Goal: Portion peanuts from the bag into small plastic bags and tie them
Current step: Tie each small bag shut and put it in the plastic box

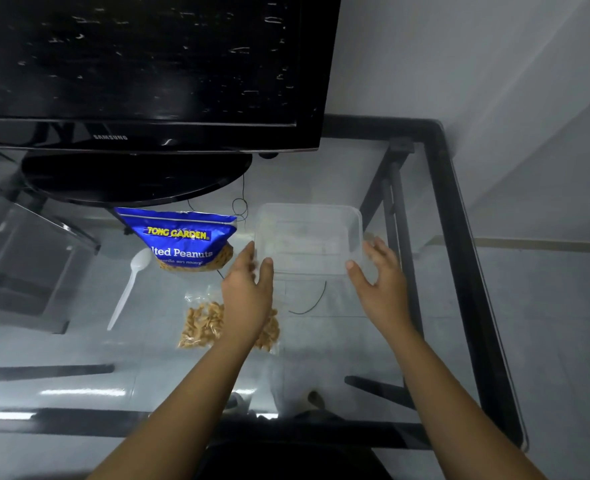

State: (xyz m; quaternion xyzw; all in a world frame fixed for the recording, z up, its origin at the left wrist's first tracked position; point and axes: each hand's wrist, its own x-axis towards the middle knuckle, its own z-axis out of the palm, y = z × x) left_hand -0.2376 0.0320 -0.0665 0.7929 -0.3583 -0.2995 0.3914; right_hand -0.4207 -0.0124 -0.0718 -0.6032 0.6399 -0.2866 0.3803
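Note:
A blue bag of salted peanuts (pixel 182 239) lies on the glass table just in front of the TV base. Below it lies a small clear plastic bag holding peanuts (pixel 201 323), partly hidden under my left forearm. A clear plastic container (pixel 309 239) sits to the right of the blue bag. My left hand (pixel 248 289) grips the container's left near corner, thumb on its front rim. My right hand (pixel 378 275) holds its right near corner the same way. A white plastic spoon (pixel 129 285) lies left of the peanut bag.
A black TV (pixel 148 71) on an oval stand fills the far left of the glass table (pixel 355 358). A thin black string (pixel 310 303) lies in front of the container; another loops behind it. The table's black frame runs along the right edge.

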